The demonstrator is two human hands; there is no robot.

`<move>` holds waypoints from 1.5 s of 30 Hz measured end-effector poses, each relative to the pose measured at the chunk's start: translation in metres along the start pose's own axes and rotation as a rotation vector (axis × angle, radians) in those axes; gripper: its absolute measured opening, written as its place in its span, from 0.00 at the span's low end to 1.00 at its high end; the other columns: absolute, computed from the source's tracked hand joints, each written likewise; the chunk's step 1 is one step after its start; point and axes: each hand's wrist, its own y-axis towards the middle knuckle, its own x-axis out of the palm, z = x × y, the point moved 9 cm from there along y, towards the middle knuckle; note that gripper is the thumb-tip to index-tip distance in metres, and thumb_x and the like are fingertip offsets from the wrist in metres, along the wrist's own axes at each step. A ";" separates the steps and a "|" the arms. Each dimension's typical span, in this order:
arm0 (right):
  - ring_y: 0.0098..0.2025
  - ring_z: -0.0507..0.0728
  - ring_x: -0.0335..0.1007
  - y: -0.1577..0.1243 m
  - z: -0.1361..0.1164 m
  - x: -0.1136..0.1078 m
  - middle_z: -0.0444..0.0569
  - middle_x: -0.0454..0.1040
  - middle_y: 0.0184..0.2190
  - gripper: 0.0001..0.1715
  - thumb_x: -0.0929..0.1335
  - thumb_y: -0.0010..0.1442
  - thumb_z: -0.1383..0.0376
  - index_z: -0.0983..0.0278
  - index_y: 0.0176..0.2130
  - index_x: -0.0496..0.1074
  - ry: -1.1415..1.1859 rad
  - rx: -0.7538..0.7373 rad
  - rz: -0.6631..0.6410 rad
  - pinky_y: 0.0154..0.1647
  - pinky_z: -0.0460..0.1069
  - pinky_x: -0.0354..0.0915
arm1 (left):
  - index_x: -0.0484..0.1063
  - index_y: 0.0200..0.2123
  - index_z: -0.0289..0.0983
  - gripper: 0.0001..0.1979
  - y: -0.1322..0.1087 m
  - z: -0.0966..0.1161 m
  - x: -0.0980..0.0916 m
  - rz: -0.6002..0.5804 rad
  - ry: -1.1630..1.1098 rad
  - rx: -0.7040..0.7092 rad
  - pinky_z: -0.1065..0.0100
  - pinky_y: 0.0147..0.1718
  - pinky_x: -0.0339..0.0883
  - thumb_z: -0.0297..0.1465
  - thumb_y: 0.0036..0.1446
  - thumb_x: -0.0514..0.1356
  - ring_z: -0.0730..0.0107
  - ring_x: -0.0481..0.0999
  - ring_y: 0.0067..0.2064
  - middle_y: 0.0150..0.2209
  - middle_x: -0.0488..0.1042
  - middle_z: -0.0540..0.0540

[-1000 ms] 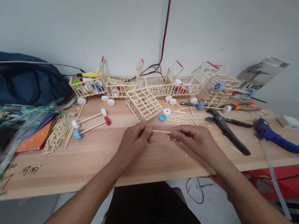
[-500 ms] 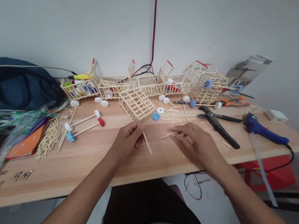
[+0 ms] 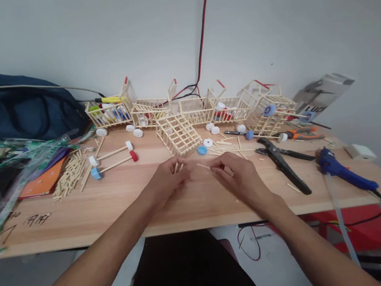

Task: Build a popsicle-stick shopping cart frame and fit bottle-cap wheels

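My left hand [image 3: 167, 182] is closed in a pinch on a short wooden stick [image 3: 179, 167], just in front of a small stick-built basket [image 3: 179, 134]. Its fingertips are slightly blurred. To the right, my right hand [image 3: 240, 174] pinches another thin wooden stick [image 3: 202, 165], whose free end points left at the other hand. A small gap separates the two hands. Beyond them lie a blue bottle cap [image 3: 202, 150] and a white wheel [image 3: 207, 143], beside several loose sticks [image 3: 223, 149].
Several stick-built carts [image 3: 109, 113] line the wall. Wheeled axles [image 3: 115, 165] and a stick pile [image 3: 70, 175] lie left, near a blue bag [image 3: 24, 108]. On the right are black-handled cutters [image 3: 283, 167], orange-handled pliers [image 3: 305, 134] and a blue glue gun [image 3: 347, 172].
My right hand has come up and left, bringing its stick closer to my left hand. The left hand's stick has turned and shows less of its length. The view has shifted slightly.
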 end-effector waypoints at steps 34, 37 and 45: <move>0.31 0.54 0.69 0.017 -0.036 0.028 0.47 0.76 0.29 0.07 0.66 0.60 0.66 0.60 0.31 0.73 0.159 0.110 -0.065 0.34 0.49 0.62 | 0.69 0.24 0.36 0.11 -0.016 0.039 -0.010 0.187 0.473 0.340 0.72 0.33 0.60 0.31 0.58 0.57 0.73 0.70 0.28 0.24 0.73 0.53; 0.29 0.53 0.68 0.019 -0.039 0.029 0.46 0.74 0.27 0.07 0.65 0.59 0.67 0.61 0.29 0.71 0.150 0.102 -0.049 0.32 0.48 0.61 | 0.69 0.25 0.37 0.11 -0.016 0.037 -0.011 0.204 0.481 0.331 0.72 0.32 0.59 0.32 0.58 0.57 0.73 0.69 0.28 0.23 0.72 0.53; 0.30 0.53 0.66 0.019 -0.034 0.032 0.46 0.73 0.29 0.06 0.65 0.60 0.67 0.61 0.31 0.70 0.210 0.203 0.011 0.33 0.49 0.60 | 0.70 0.30 0.38 0.11 -0.028 0.045 -0.007 0.256 0.691 0.473 0.70 0.35 0.61 0.34 0.63 0.53 0.71 0.73 0.33 0.30 0.75 0.50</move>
